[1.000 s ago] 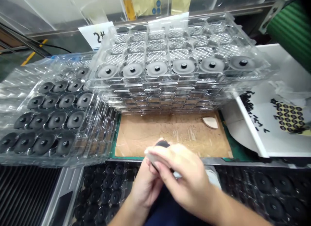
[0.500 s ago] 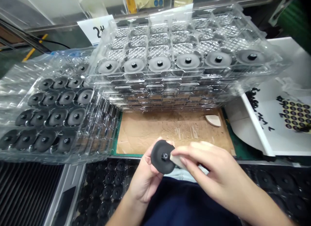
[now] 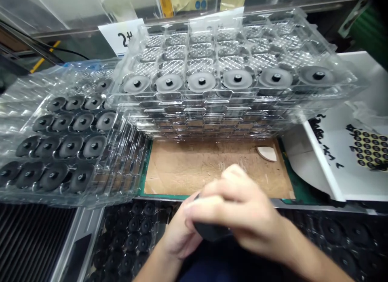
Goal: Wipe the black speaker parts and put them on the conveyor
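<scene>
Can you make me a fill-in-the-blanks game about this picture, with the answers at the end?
1. The front row of the middle tray holds ____ round discs.
2. The half-hidden thing between the left hand and right hand is coloured ____.
3. The pale, curved-edged piece lies on the ____ cardboard.

Missing words: six; black; brown.

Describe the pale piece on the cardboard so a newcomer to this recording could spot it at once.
Start at the tall stack of clear trays in the centre, then drop to the brown cardboard in front of it. Near the cardboard's right end lies the small pale piece. Its wedge shape and light colour set it apart from the round, dark discs in the trays at left.
</scene>
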Tool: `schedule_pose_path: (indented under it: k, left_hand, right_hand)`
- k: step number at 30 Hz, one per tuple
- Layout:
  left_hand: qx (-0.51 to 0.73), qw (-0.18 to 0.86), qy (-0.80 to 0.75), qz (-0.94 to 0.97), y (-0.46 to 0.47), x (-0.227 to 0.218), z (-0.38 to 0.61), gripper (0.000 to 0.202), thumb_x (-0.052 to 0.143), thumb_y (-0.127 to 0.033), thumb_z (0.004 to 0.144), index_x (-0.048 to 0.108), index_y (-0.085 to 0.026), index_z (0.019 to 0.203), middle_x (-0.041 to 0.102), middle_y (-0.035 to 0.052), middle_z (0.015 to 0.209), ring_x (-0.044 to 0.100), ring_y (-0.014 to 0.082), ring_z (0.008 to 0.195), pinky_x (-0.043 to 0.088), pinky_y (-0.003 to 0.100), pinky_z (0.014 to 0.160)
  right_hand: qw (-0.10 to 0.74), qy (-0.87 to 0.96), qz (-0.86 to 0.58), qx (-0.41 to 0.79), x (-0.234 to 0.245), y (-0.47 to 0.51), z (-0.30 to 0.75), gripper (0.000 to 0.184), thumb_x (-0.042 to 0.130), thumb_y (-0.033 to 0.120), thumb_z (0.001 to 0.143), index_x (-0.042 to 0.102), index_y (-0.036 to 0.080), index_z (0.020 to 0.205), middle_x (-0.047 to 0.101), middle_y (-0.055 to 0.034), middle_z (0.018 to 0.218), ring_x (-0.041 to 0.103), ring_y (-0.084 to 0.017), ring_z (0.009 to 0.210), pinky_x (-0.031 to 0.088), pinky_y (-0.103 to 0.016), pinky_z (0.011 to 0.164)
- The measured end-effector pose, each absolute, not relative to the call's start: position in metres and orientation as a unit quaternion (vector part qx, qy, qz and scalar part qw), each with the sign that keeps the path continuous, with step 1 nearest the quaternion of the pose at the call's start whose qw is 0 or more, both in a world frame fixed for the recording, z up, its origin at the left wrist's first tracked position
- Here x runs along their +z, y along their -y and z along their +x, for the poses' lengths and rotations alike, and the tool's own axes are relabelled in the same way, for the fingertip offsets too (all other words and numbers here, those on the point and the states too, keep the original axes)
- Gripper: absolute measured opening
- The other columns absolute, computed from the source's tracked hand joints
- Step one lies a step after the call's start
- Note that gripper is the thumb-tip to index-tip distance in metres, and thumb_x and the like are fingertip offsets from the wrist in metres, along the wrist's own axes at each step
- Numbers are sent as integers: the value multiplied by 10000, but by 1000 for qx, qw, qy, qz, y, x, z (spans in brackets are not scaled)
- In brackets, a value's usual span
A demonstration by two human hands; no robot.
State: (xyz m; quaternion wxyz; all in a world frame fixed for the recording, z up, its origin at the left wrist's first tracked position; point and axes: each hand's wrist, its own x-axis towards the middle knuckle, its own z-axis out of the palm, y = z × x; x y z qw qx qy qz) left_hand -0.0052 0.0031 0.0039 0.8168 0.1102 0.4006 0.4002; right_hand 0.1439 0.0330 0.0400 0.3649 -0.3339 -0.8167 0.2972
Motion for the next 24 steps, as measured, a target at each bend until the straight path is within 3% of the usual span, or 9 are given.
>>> schedule_pose_path:
  k: [3,5,8,11,13,16,20,24]
  left_hand:
    - [412,854,-303,98,0,-3,-8,518,820,-306,543,665,-228,1031,707,27,970,660,219,880,482,302,837]
    - [420,867,-254,87,1,-6,-11,533,791,-376,579,640,-260,1076,683,35,1067,657,224,924,479,301,843]
    - [419,871,-246,72,1,-7,-13,498,757,-428,597,660,-213,1036,675,47,1066,650,233,950,490,286,837]
    - [410,879,-238,50,1,-8,-14,484,737,-430,626,662,-165,1024,676,59,1046,650,243,953,515,289,816]
    - [404,888,-213,44,2,-10,-15,482,698,-458,663,657,-154,1035,679,67,1039,652,240,953,526,279,797]
    - [405,894,-181,55,4,-14,-15,475,575,-526,745,635,-199,1084,672,54,1066,658,223,944,531,257,766]
    - [456,839,-231,186,4,-18,-14,509,524,-493,809,402,-389,1292,617,5,1135,649,179,927,507,249,742]
    - [464,652,-372,470,5,-23,-15,902,674,-323,744,57,-380,1399,502,33,1251,483,190,1160,358,335,1000]
  right_hand:
    - [409,701,-476,340,16,-47,157,215,471,204,896,647,234,1017,664,-13,889,570,-133,783,415,-275,701]
    - [360,651,-535,400,-11,-53,162,209,492,237,883,653,236,1016,662,-20,900,589,-145,816,452,-266,700]
    - [271,658,-541,448,-62,-49,157,226,510,225,850,674,226,1005,654,-38,941,608,-164,868,483,-296,775]
    - [275,646,-572,426,-98,-34,147,301,487,220,841,627,178,1104,557,-110,1143,604,-148,762,501,-333,764]
    - [295,627,-596,406,-102,-27,146,353,445,239,860,565,146,1178,476,-151,1226,564,-110,638,510,-328,706]
    - [324,614,-608,386,-82,-25,154,335,437,269,870,562,169,1164,522,-120,1156,543,-108,623,496,-291,642]
    - [366,604,-585,398,-51,-19,164,251,460,259,875,603,231,1080,628,-51,988,590,-158,857,478,-265,716]
    - [387,559,-600,422,-50,-5,165,229,499,268,857,618,226,1048,662,-41,909,604,-162,829,486,-273,727]
